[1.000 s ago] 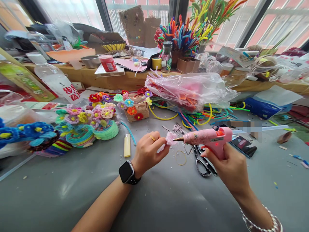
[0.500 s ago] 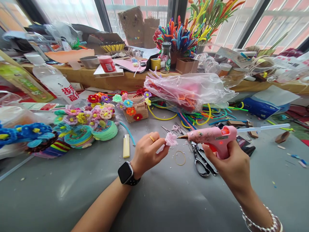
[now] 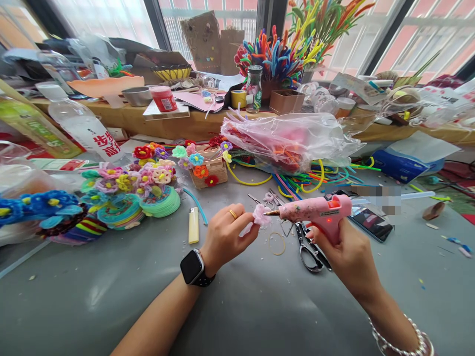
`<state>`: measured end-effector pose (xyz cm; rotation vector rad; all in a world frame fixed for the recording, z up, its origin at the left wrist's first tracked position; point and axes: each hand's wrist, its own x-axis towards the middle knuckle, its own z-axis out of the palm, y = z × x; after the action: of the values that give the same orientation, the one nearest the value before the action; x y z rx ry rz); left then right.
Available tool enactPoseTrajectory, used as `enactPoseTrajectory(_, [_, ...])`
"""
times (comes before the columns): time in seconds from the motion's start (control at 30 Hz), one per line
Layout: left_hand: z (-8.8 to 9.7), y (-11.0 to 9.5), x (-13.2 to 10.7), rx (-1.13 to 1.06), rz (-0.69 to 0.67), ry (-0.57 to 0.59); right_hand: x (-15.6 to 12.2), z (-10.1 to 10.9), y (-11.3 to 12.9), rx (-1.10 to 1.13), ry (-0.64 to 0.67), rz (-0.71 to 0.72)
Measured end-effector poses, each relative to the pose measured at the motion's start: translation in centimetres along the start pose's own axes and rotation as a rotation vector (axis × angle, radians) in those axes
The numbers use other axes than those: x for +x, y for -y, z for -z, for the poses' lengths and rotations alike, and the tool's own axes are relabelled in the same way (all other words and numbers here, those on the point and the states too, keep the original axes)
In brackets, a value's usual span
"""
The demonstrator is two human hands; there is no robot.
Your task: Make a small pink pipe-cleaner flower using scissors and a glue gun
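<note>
Between the fingertips of my left hand (image 3: 228, 236) is a small pale pink pipe-cleaner flower (image 3: 261, 214). My right hand (image 3: 351, 254) is wrapped round the handle of a pink hot glue gun (image 3: 315, 211) with a small red light glowing on its side. The gun's metal nozzle points left and its tip overlaps the flower's middle; whether it presses on the petals I cannot make out. A clear glue stick (image 3: 408, 196) sticks out behind the gun. Below the nozzle lie black-handled scissors (image 3: 311, 256) and a rubber band (image 3: 276, 244).
A yellow lighter (image 3: 193, 225) lies left of my left hand. Pots of fuzzy flowers (image 3: 159, 198) and a small basket (image 3: 209, 173) stand behind it. A plastic bag (image 3: 297, 141) rests on loose pipe cleaners at the back. A phone (image 3: 373, 223) lies to the right.
My right hand has moved the glue gun left, bringing its nozzle over the flower's middle. More of the phone shows behind the gun. My left hand has hardly moved.
</note>
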<state>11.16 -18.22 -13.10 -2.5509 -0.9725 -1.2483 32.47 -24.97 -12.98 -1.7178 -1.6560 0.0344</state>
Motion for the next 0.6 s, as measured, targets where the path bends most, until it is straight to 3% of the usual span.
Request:
enactPoseTrajectory(0.4, [-0.2,0.0,0.0,-0.018,-0.001,0.003,0.2,0.0,0.5,-0.037,-0.057,-0.004])
enactPoseTrajectory(0.5, [-0.1,0.2,-0.1,-0.042,0.057,0.019,0.5,0.3,0.6,-0.006,-0.075,-0.128])
enactPoseTrajectory(0.6, [0.1,0.4,0.0,-0.087,0.147,0.063,1.1,0.9,0.3,0.244,-0.005,-0.350])
